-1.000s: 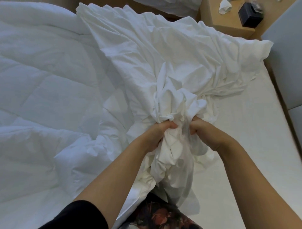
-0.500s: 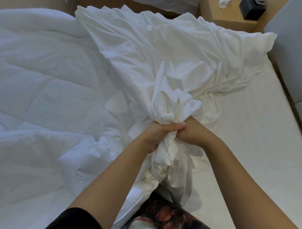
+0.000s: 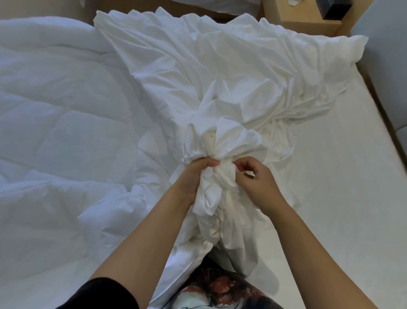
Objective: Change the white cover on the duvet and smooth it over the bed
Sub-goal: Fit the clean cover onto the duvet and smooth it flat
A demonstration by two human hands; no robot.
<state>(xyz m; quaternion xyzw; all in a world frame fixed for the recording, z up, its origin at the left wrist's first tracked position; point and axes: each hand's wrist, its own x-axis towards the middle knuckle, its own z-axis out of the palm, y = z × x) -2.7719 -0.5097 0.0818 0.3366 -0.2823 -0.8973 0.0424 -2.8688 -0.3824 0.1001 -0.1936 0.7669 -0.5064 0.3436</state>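
The left hand [image 3: 196,176] stays clamped on the bunched cover [image 3: 220,77], which fans out beyond both hands. The right hand [image 3: 257,183] has loosened its fist and now pinches 1 fold, probably hunting the opening. The bare duvet [image 3: 55,110] lies left.

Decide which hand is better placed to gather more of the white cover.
Right, probably: the left hand grips the bunched white fabric cover, while the right hand only pinches its edge.

To my right a grey padded panel [image 3: 385,55] runs along the bed [image 3: 341,187], and in the far corner I see a pale wooden nightstand [image 3: 304,25] carrying a black box [image 3: 332,8] and a crumpled tissue [image 3: 294,2], all softly lit.
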